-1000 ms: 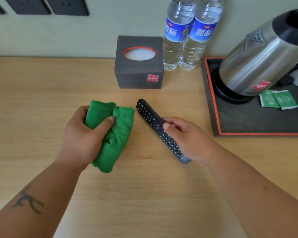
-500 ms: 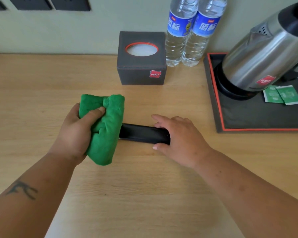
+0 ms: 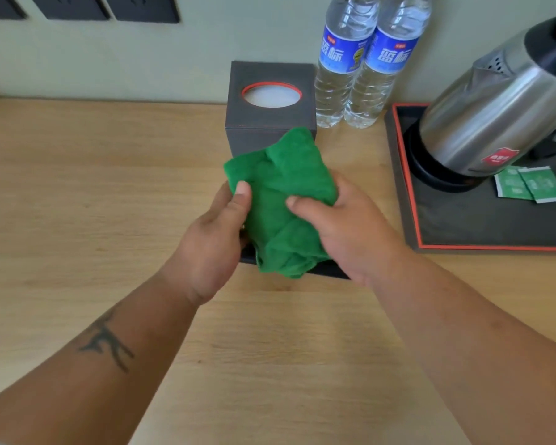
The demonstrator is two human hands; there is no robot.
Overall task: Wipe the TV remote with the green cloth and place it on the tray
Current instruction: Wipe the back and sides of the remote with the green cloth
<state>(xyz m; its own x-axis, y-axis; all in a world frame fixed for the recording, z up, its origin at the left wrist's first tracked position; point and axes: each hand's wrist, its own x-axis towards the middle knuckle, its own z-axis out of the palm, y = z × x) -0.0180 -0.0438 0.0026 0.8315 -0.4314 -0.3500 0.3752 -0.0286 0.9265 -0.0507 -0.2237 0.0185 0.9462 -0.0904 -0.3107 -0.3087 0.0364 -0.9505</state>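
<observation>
The green cloth (image 3: 280,194) is bunched over the black TV remote (image 3: 329,273), held above the wooden desk in front of me. Only thin dark slivers of the remote show below the cloth's lower edge; its buttons are hidden. My left hand (image 3: 212,242) grips the cloth from the left, thumb on top. On the right, my right hand (image 3: 347,232) holds the remote's end, its thumb pressing on the cloth. The dark tray (image 3: 463,247) with an orange rim lies at the right, apart from both hands.
A steel kettle (image 3: 501,117) on its base and two green sachets (image 3: 530,187) sit on the tray. A dark tissue box (image 3: 270,123) stands just behind the cloth, two water bottles (image 3: 363,65) beside it by the wall. Bare desk shows to the left and near me.
My right hand turned the remote sideways and lifted it. My left hand brought the cloth right, over the remote, which now lies almost wholly under it.
</observation>
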